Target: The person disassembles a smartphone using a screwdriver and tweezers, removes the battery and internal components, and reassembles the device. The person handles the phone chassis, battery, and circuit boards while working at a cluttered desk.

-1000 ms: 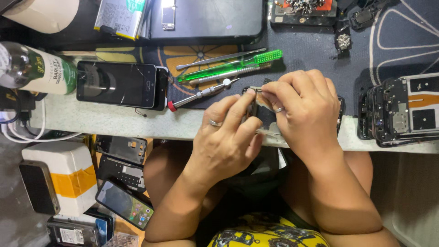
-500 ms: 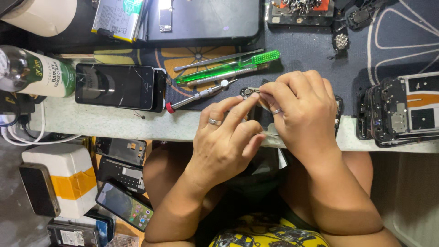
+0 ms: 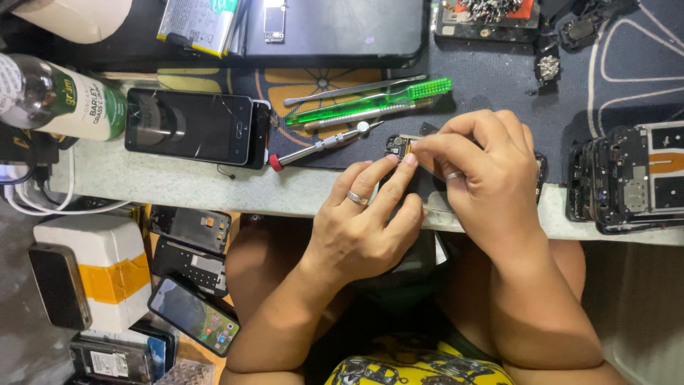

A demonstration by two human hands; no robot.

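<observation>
My right hand pinches a small dark circuit part between thumb and forefinger, just above the table's front edge. My left hand lies over a dark phone body, its index and middle fingers stretched out so the tips meet the right thumb beside the part. Each hand wears a ring. Most of the phone body is hidden under both hands; only a dark corner shows to the right of them.
A red-tipped screwdriver, a green toothbrush and metal tweezers lie on the dark mat. A cracked black phone and a bottle lie left; an opened phone right. Several phones sit below the table's left side.
My left fingers have uncurled and stretched toward the right thumb. The small circuit part now shows clear of the hands, lifted slightly away from the table edge.
</observation>
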